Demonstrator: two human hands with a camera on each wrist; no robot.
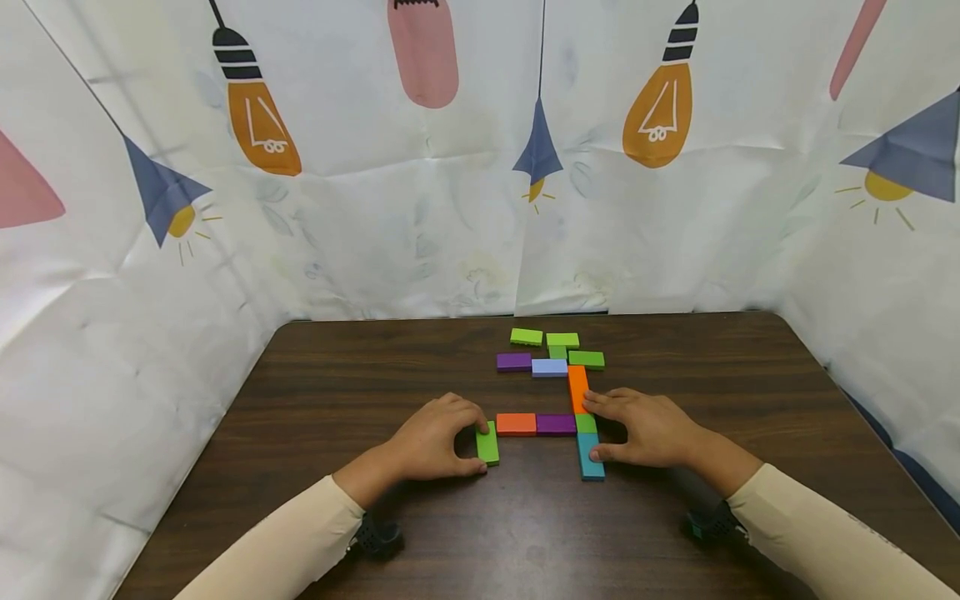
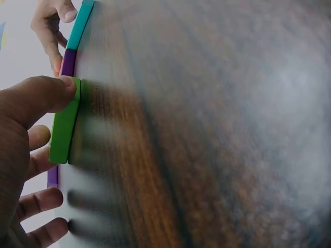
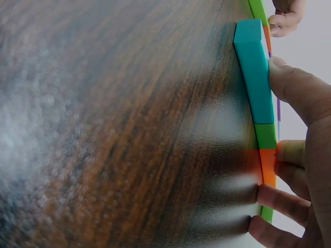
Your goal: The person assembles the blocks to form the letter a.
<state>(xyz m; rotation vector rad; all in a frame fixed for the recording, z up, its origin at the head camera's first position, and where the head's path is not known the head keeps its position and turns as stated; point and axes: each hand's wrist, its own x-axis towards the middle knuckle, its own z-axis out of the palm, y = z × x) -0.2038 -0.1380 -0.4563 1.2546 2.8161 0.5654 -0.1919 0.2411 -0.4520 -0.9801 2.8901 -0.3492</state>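
Note:
On the table, my left hand (image 1: 435, 437) pinches a green block (image 1: 488, 447) by its two ends, thumb at the near end and fingers at the far end. That block stands beside the left end of a row made of an orange-red block (image 1: 516, 425) and a purple block (image 1: 555, 425). My right hand (image 1: 656, 429) rests along a column at the row's right end. Its thumb touches the teal block (image 3: 257, 77), and its fingers touch the orange block (image 1: 576, 382). Between those two sits a small green block (image 1: 585, 423).
Farther back lie a purple block (image 1: 513, 362), a light blue block (image 1: 550, 368) and several green blocks, one (image 1: 527, 337) apart from the others. The dark wooden table (image 1: 360, 367) meets a printed white cloth (image 1: 360, 242) at its back edge.

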